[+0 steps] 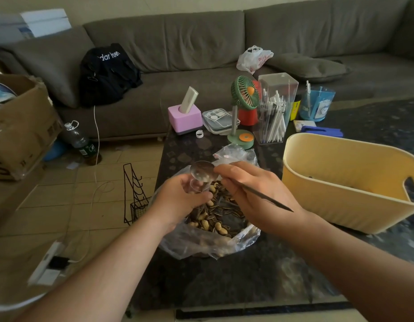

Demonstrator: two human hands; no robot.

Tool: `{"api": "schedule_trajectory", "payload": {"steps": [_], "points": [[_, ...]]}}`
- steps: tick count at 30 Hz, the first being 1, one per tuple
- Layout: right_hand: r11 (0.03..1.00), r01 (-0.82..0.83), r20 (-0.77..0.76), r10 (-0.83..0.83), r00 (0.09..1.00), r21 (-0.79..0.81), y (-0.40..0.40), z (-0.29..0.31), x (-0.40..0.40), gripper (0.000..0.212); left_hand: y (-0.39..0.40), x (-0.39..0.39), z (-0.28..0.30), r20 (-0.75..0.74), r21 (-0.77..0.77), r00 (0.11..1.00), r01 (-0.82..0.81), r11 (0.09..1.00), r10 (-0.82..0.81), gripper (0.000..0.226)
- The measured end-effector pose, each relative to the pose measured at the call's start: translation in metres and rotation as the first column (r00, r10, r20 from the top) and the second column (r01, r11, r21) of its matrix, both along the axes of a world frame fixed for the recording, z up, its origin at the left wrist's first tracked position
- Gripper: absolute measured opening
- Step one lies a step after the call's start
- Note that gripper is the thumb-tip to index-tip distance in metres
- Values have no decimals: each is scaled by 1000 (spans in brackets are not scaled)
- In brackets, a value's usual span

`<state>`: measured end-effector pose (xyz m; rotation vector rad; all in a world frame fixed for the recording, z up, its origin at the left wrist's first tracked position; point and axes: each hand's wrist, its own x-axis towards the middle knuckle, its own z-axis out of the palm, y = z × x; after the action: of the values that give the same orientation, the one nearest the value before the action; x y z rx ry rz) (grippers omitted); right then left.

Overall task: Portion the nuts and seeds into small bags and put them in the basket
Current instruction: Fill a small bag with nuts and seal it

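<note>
Metal spoon [205,175] — pinched in right-hand fingers [227,169] — above nuts [215,214].

A glossy metal spoon [202,174] is gleaming over crinkly clear plastic bag [201,242]; the matt yellow plastic basket [336,201] is sitting on polished stone table [224,282].

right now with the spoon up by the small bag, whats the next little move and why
Probably tip the spoon into the small bag that the left hand holds open. The right hand has the spoon's bowl right above it, over the nuts and seeds; the basket waits alongside.
</note>
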<state>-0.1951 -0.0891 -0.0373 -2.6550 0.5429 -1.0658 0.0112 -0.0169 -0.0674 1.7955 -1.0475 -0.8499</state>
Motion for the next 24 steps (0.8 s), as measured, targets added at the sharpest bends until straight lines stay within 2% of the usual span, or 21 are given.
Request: {"api": "schedule_trajectory", "payload": {"steps": [4,6,8,10,13,15,22,24], "points": [[1000,-2,15,2,1000,4,-6,1,-6,29,0,4,-3,-59,4,998,-12,1000,12,57],[1000,15,-32,-15,999,-12,-14,-4,-12,27,1,5,-1,-85,-16,995,-53,998,51,51],[999,-2,-168,-3,986,-34,-23,-15,-20,27,0,6,1,-75,-28,992,-104,994,102,31],[999,-46,-348,37,937,-15,-28,-26,-29,37,0,7,3,-119,-36,984,-136,990,131,24],[997,-73,-544,62,837,2,-27,-41,-40,57,-2,6,5,-324,-46,937,-154,987,131,34],[997,-80,-615,55,786,-14,-25,-47,-43,60,-4,1,10,-462,-53,876,-181,982,137,19],[996,-86,-687,58,724,-7,-26,-54,-45,70,-10,-14,16,-685,-13,720,-165,986,112,27],[998,-55,-656,52,753,17,-25,-54,-41,63,-11,-18,17,-718,-35,691,-155,987,83,26]]}}
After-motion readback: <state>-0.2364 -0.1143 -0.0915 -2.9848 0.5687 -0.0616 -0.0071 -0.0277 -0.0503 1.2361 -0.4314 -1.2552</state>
